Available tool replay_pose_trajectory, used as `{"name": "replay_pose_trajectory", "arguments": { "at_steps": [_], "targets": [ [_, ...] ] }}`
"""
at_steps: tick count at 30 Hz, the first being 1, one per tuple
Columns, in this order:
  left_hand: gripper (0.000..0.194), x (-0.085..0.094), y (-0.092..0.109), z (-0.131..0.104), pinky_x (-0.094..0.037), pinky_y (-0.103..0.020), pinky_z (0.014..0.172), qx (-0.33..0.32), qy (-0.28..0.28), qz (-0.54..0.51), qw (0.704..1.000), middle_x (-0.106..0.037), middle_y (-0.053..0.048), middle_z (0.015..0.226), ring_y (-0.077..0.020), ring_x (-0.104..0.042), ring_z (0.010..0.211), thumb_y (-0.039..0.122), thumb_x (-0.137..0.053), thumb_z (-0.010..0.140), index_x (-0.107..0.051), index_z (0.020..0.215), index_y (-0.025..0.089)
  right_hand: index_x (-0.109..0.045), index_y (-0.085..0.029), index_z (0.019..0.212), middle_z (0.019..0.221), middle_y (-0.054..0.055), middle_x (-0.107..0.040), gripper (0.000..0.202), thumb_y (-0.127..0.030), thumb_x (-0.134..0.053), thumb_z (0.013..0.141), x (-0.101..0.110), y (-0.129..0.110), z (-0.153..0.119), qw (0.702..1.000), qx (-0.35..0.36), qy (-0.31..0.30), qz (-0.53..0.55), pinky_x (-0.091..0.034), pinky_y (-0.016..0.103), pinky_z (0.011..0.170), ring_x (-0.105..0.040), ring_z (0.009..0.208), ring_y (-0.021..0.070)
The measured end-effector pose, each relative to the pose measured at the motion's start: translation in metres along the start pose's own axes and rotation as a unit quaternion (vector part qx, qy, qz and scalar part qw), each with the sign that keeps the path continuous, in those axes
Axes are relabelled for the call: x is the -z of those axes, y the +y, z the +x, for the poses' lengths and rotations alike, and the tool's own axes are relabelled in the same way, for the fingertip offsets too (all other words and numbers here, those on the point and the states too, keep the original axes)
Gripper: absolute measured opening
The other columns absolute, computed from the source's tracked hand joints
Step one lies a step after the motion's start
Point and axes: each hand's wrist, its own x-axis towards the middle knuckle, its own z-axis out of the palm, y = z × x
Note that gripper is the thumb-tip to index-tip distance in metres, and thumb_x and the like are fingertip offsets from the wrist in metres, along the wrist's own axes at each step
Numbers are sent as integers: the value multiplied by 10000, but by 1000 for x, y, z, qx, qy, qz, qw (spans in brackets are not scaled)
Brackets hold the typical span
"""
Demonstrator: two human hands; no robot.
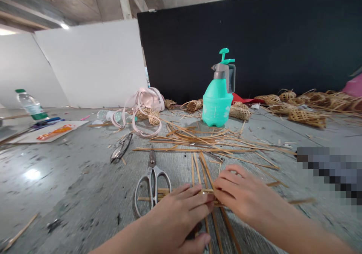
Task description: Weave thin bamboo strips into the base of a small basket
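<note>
Across grey tabletop [85, 193], lays left hand [183, 212], thumb spread, over crossed strips [207, 170] at six o'clock, apparently to steady them, and curls right hand [243, 193] at five, pinch unclear, scissors [153, 165] handy at seven.

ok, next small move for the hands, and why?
I'd probably even out the lengthwise strips with the right hand: they look unevenly spaced, and the left hand covers part of the crosswise strips, so could steady them.
</note>
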Motion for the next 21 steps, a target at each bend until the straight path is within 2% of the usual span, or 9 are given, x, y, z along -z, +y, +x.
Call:
{"name": "replay_pose_trajectory", "arguments": {
  "at_steps": [2,5,8,11,15,18,21],
  "targets": [
    [474,0,0,1,-186,-311,1079,4,8,-1,1000,-426,-65,1345,-194,-321,1269,220,-540,820,-430,1275,142,-567,-155,660,676,1,-540,172,-87,-487,796,-1,-1,3,999,11,26,-23,-359,385,801,-473,687,171],
    [474,-1,-1,1,-208,-299,1072,-7,30,-12,999,-453,-63,1325,-178,-344,1256,205,-570,794,-457,1251,152,-562,-160,665,662,-5,-528,215,-84,-437,823,-2,0,5,999,8,32,-18,-328,407,864,-470,677,166],
    [488,-2,-2,0,-229,-305,1066,-15,43,-19,999,-452,-68,1325,-190,-350,1253,204,-588,776,-465,1246,159,-551,-169,672,686,-7,-544,200,-68,-451,814,-4,3,4,1000,-3,23,8,-330,398,843,-482,675,158],
    [502,-3,-4,0,-241,-328,1063,-19,49,-21,998,-455,-81,1321,-222,-362,1245,228,-587,779,-457,1258,148,-537,-183,697,706,-8,-551,163,-38,-497,757,-2,4,1,997,-35,-22,63,-336,385,785,-487,682,160],
    [503,-3,-3,0,-238,-332,1065,-8,26,-12,1000,-450,-76,1326,-219,-348,1252,231,-577,787,-450,1266,145,-522,-213,738,711,-24,-549,187,-28,-523,713,5,3,-2,982,-92,-104,130,-306,407,800,-485,727,172],
    [510,-2,-2,0,-234,-326,1066,-5,22,-14,1000,-435,-63,1339,-208,-335,1260,232,-573,794,-432,1280,161,-508,-213,740,708,-26,-555,177,-41,-539,708,8,4,-1,981,-84,-123,122,-296,413,798,-484,743,179],
    [493,-2,-2,0,-250,-333,1060,-8,31,-27,999,-443,-57,1334,-207,-351,1252,216,-580,786,-451,1261,174,-494,-205,727,694,-28,-551,207,-28,-571,653,7,5,1,987,-66,-120,88,-290,412,790,-484,734,182]
  ]
}}
